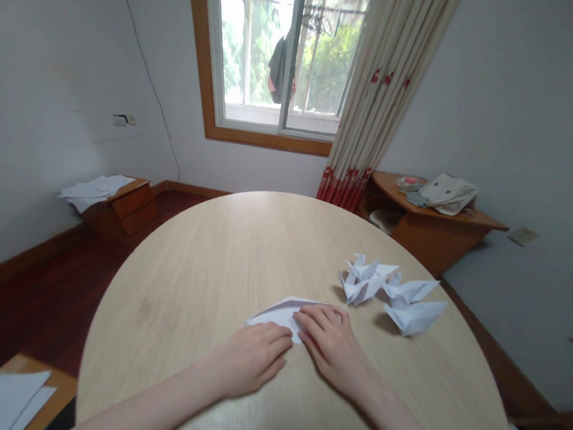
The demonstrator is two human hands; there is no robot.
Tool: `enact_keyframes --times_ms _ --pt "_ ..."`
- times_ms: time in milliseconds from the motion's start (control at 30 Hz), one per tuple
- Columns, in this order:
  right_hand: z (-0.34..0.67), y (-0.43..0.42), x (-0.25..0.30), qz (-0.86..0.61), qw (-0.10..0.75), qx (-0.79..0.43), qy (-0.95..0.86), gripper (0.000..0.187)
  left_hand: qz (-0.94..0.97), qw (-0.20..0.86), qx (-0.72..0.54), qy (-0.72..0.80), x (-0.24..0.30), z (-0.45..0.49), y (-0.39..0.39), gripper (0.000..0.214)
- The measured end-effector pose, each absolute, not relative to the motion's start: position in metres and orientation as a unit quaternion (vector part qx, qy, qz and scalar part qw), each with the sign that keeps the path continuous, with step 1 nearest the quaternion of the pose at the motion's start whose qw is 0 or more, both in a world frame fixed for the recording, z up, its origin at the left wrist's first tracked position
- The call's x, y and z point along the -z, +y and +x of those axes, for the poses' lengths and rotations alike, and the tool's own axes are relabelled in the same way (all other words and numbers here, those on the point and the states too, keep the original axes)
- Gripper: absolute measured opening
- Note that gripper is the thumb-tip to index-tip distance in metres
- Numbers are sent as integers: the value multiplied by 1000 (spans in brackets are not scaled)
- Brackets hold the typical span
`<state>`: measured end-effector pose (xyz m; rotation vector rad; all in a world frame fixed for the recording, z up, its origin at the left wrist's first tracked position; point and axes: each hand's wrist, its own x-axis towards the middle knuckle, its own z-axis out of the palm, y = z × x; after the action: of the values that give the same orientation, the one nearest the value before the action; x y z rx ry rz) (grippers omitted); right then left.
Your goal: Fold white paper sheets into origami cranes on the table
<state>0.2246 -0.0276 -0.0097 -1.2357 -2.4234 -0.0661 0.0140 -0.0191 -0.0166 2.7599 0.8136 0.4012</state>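
A folded sheet of white paper (285, 314) lies on the round table near its middle, its long edge towards the far side. My left hand (257, 356) holds down its near left part, with the fingers curved and close together. On the right part rests my right hand (328, 339), its bent fingers pressing the paper and reaching its far edge. Both thumbs are mostly hidden, as is the paper's near edge. Right of my right hand stand several folded paper birds (361, 282), and one paper bird (413, 316) sits nearest to me.
The round wooden table (186, 266) fills the middle of the view. Papers lie on a low cabinet (131, 208) at left and on a surface (64, 383) at lower left. A corner desk (425, 230) with a cloth bag (451, 193) stands beyond, beside a curtain (393, 77).
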Motion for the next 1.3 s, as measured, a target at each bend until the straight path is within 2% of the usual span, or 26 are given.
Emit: enact_keyframes --times_ms 333,700,967,1300 --pt "232 -28 7 -374 263 29 -889 29 938 77 -121 316 4 7 -12 18" --pt "227 -27 20 -354 180 60 -916 42 941 77 -137 301 8 3 -5 20" --pt "227 -28 33 -379 140 22 -915 51 937 88 -148 303 8 4 -8 22" --pt "225 -28 28 -411 131 -21 -902 50 928 107 -142 329 7 5 -11 20"
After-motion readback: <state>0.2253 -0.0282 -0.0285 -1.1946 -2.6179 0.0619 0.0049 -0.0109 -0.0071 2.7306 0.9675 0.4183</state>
